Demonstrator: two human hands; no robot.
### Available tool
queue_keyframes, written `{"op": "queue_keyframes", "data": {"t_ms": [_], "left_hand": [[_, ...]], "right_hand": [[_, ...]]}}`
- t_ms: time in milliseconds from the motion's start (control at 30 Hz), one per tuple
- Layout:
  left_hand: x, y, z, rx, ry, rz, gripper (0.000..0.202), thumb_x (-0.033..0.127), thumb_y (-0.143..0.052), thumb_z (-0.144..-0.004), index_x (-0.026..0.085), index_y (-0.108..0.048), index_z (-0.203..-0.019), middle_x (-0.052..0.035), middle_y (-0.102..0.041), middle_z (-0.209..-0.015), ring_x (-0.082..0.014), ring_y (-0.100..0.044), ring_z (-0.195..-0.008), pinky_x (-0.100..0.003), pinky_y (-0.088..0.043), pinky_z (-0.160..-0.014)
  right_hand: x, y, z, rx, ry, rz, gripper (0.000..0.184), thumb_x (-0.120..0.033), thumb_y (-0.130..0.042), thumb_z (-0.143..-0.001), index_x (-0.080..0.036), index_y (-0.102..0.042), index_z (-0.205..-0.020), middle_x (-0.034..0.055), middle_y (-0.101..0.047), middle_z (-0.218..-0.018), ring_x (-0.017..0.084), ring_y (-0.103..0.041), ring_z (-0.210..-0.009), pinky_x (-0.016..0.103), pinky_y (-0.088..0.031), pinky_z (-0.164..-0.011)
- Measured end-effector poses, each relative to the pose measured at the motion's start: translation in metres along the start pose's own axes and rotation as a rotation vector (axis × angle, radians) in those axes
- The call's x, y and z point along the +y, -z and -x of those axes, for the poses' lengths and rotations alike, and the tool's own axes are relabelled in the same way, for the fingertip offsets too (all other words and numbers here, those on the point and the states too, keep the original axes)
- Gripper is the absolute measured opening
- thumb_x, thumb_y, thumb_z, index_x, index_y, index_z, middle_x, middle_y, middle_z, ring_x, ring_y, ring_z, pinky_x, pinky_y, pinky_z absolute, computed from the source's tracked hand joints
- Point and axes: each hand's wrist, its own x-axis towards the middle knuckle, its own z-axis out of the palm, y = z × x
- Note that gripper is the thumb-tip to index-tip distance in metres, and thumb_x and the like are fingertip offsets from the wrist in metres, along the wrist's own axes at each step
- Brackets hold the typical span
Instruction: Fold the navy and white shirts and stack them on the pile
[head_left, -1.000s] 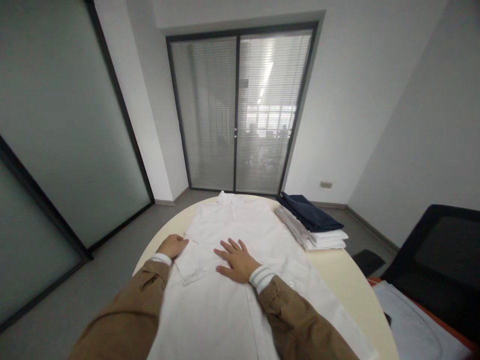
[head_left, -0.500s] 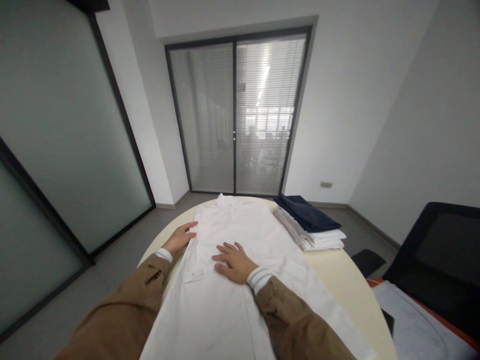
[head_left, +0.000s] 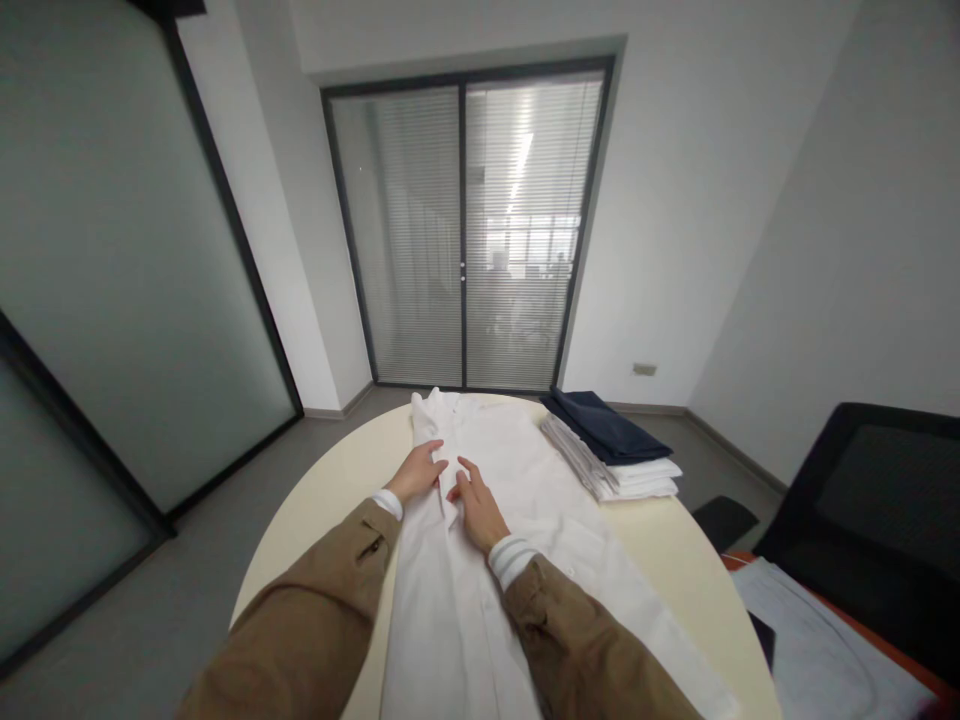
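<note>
A long white lab coat [head_left: 517,460] with a collar lies lengthwise over the round table. Its left edge is folded inward, with creases along the fold. My left hand [head_left: 416,472] grips that left edge, thumb toward the middle and fingers along the fold. Just to the right, my right hand [head_left: 481,508] rests on the cloth with its fingers bent and apart. The lower end of the coat runs out of view beneath my forearms.
The cream round table [head_left: 315,500] shows bare along its left rim. At the far right stands a stack of folded white clothes [head_left: 637,480] with a folded navy garment [head_left: 607,425] on top. A black mesh chair [head_left: 870,500] is at the right, white cloth [head_left: 817,640] on its seat.
My left hand has moved right, bringing the coat's left edge inward and baring more table. My right hand has shifted slightly and its flat fingers are now bent.
</note>
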Motion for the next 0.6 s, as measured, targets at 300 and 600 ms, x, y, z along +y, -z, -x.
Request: {"op": "queue_keyframes", "data": {"t_ms": [300, 600], "left_hand": [[-0.033, -0.034, -0.001, -0.049, -0.020, 0.096, 0.059, 0.018, -0.069, -0.078, 0.008, -0.054, -0.134, -0.0067, -0.070, -0.086, -0.0142, -0.061, -0.066, -0.026, -0.049, -0.067], [-0.041, -0.039, 0.008, -0.038, 0.012, 0.208, 0.060, 0.025, -0.060, -0.088, 0.006, -0.044, -0.142, 0.0061, -0.054, -0.058, -0.0104, -0.052, -0.052, -0.022, -0.044, -0.055]], "right_hand": [[-0.005, 0.008, -0.005, 0.008, -0.131, 0.352, 0.051, -0.032, -0.058, -0.083, -0.019, -0.048, -0.131, 0.0018, -0.069, -0.080, 0.019, -0.066, -0.078, 0.027, -0.043, -0.071], [-0.026, 0.028, -0.005, -0.620, -0.418, 0.412, 0.042, -0.054, -0.070, -0.074, -0.014, -0.063, -0.081, 0.0050, -0.069, -0.062, 0.017, -0.064, -0.060, 0.025, -0.046, -0.062]]}}
